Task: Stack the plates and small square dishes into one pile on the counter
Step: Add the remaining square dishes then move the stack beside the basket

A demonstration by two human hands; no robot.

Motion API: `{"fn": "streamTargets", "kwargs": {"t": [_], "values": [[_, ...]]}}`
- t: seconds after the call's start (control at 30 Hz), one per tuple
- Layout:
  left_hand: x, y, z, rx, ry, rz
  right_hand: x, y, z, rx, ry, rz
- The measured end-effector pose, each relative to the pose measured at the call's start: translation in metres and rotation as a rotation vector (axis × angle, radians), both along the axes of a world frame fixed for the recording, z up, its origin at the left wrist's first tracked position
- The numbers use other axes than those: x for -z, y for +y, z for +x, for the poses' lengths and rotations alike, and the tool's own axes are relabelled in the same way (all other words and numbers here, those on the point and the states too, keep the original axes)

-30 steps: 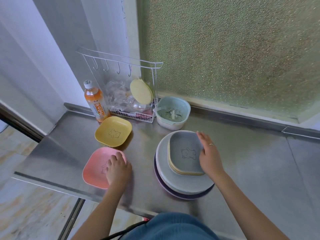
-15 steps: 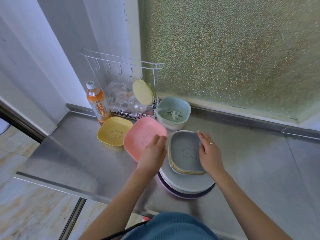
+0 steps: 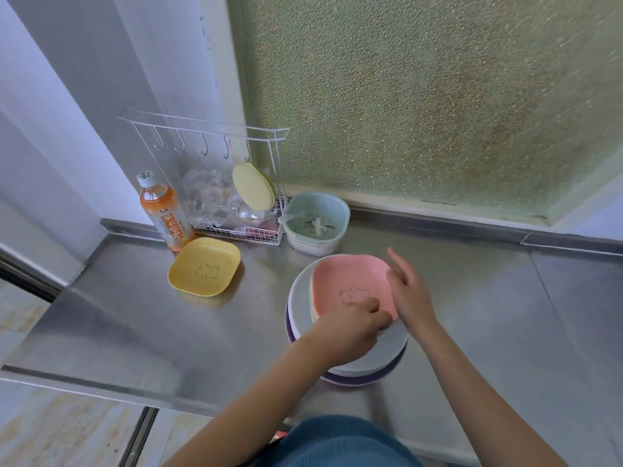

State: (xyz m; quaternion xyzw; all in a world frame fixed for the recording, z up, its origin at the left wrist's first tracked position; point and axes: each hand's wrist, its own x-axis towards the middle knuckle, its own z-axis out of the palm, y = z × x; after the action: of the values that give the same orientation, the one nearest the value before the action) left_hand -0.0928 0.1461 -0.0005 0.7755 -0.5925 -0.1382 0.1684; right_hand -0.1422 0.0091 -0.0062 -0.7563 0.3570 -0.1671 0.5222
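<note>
Plates (image 3: 300,308) and small square dishes are seen from the head camera, the only view given, gathered into one pile near the front middle of the steel desk (image 3: 135,332). A purple plate (image 3: 357,379) is at the bottom, pale round plates are above it, and the pink square dish (image 3: 350,281) is on top, with the pale edge of at least one other dish showing beneath its left side. The pink dish is gripped at its near edge by the left hand (image 3: 350,326), whose fingers are curled over the rim. It looks slightly askew, so it is judged to be not fully seated. The right hand (image 3: 409,291) is held open just beside the dish's right edge, fingers straight and blurred; whether it touches the dish cannot be told.

One task item is left apart: the yellow square dish (image 3: 205,266), lying flat on the desk well to the left of the pile, just in front of an orange drink bottle (image 3: 164,214). Behind are a white wire rack (image 3: 236,197) and a pale green strainer bowl (image 3: 317,220).

Most of the stacking is judged done; the pink dish is to be settled and released, and the yellow one is to be added last.
</note>
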Motion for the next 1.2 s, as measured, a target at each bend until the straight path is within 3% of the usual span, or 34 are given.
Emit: {"fn": "streamTargets", "kwargs": {"t": [0.13,0.27,0.33,0.43,0.8,0.9,1.0,1.1,1.2], "values": [[-0.002,0.004,0.004,-0.061,0.067,-0.107,0.009,0.003,-0.004,-0.062,0.064,-0.065],[0.003,0.004,0.016,-0.339,-0.079,-0.383,0.013,0.004,-0.001,-0.062,0.110,-0.122],[0.007,0.007,0.027,-0.521,-0.037,-0.276,0.015,0.004,-0.002,-0.067,0.129,-0.138],[0.018,0.016,0.039,-0.583,0.209,-0.082,0.017,0.006,-0.003,-0.075,0.146,-0.151],[0.032,0.018,0.044,-0.596,0.360,-0.209,0.016,0.012,-0.004,-0.052,0.144,-0.155],[0.032,0.028,0.055,-0.654,0.341,-0.218,0.015,0.011,-0.004,-0.042,0.129,-0.076],[0.045,0.051,0.080,-0.845,0.253,-0.206,0.013,0.013,-0.005,-0.035,0.096,0.083],[0.059,0.079,0.108,-1.065,0.168,-0.055,0.013,0.014,-0.007,-0.017,0.069,0.167],[0.071,0.101,0.128,-1.137,0.107,0.153,0.016,0.015,-0.008,-0.007,0.086,0.185]]}}
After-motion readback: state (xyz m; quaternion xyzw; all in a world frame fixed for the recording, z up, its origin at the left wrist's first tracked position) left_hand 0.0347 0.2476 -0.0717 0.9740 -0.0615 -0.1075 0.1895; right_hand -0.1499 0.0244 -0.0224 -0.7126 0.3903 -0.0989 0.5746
